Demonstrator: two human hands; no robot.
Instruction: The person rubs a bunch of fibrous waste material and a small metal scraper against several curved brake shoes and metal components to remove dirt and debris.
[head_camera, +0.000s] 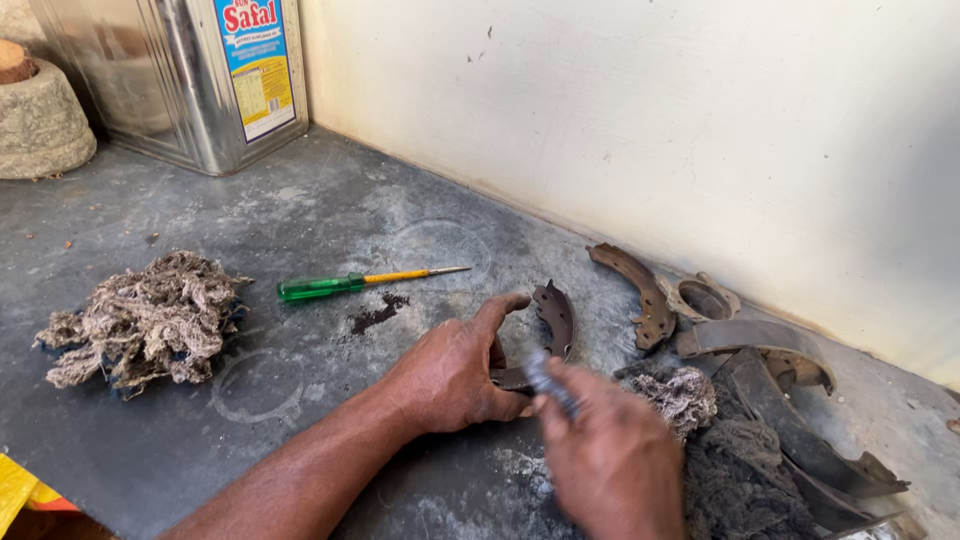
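Observation:
My left hand (452, 372) rests on the grey slab and grips the near end of a curved, rusty brake shoe (556, 315) that lies flat. My right hand (610, 455) is blurred just right of it, closed around a small grey piece (545, 375) pressed against the shoe. What that piece is cannot be told. A green-handled screwdriver (335, 286) lies beyond my left hand, its tip pointing right.
More rusty brake shoes (640, 290) and a dark rag pile (730, 450) lie at right by the pale wall (700, 120). A wad of cotton waste (150, 320) sits at left. A metal tin (190, 70) and a stone block (40, 120) stand at the back.

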